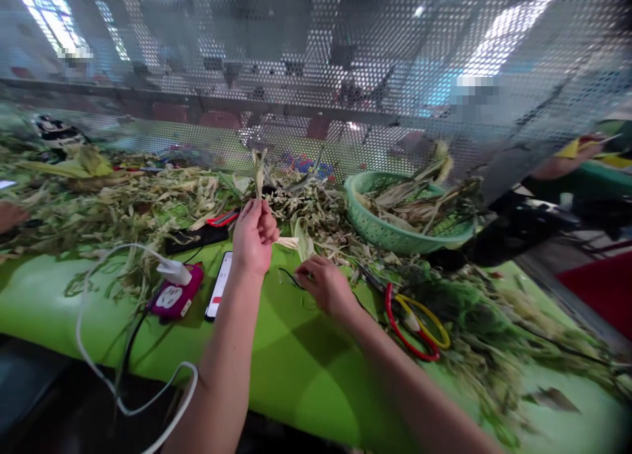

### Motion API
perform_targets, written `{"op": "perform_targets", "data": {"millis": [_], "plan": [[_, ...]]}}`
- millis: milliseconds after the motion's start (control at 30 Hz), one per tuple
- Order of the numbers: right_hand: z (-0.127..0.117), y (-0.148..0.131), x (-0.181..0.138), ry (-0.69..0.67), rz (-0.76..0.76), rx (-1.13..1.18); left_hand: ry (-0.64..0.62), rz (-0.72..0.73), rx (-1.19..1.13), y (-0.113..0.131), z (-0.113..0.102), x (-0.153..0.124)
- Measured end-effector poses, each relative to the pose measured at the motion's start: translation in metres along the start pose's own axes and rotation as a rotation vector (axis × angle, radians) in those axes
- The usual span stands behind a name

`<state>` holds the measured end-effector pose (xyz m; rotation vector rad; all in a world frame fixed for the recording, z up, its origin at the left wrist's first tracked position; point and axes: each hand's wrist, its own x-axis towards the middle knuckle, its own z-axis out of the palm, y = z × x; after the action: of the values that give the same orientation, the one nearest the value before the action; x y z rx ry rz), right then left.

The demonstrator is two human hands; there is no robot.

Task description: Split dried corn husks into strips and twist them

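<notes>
My left hand is raised above the green table cover, its fingers closed in a pinch round the lower end of a dry corn husk strip that points upward. Lower and to the right, my right hand is low over the cover with fingertips together at a thin dark wire. Pale husk pieces lie just beyond it. Red-and-yellow-handled scissors rest to the right of that hand. A phone with a lit screen lies beside my left forearm.
A green basket of dry husks stands at the back right, before a perforated metal screen. Loose husks cover the table's left. A purple power socket has a white cable. Other people's hands show at both sides.
</notes>
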<state>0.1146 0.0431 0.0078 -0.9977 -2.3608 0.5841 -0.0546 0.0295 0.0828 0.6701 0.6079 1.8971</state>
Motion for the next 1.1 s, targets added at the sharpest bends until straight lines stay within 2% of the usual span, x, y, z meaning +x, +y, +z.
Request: {"op": "perform_targets", "data": {"millis": [100,167,267,400,567,633,733,833,933,1033,1100], "plan": [[0.01,-0.008,0.002,-0.018,-0.003,-0.172,-0.005,-0.01,0.046,-0.007,0.0,0.001],[0.011,-0.009,0.003,-0.005,0.009,-0.172,-0.013,-0.02,0.097,-0.011,0.0,0.002],[0.006,-0.005,0.004,0.01,0.037,0.025,-0.021,-0.048,0.187,-0.016,-0.003,0.003],[-0.011,0.004,0.002,0.053,0.154,0.346,-0.06,-0.067,0.395,-0.022,-0.004,0.001],[-0.036,0.006,-0.001,0.171,0.208,0.669,-0.174,0.006,0.71,-0.038,0.007,-0.007],[-0.042,0.005,-0.002,0.217,0.187,0.635,-0.215,0.04,0.831,-0.049,0.012,-0.013],[-0.047,0.004,-0.003,0.29,0.127,0.449,-0.268,0.059,0.932,-0.063,0.018,-0.021],[-0.047,0.002,-0.003,0.334,0.105,0.406,-0.256,0.074,0.936,-0.071,0.019,-0.024],[-0.047,0.001,-0.002,0.305,0.135,0.602,-0.22,0.032,0.839,-0.071,0.02,-0.021],[-0.047,0.003,0.0,0.21,0.182,0.832,-0.178,-0.073,0.615,-0.065,0.02,-0.016],[-0.047,0.007,0.001,0.093,0.218,0.886,-0.139,-0.094,0.441,-0.057,0.019,-0.013]]}}
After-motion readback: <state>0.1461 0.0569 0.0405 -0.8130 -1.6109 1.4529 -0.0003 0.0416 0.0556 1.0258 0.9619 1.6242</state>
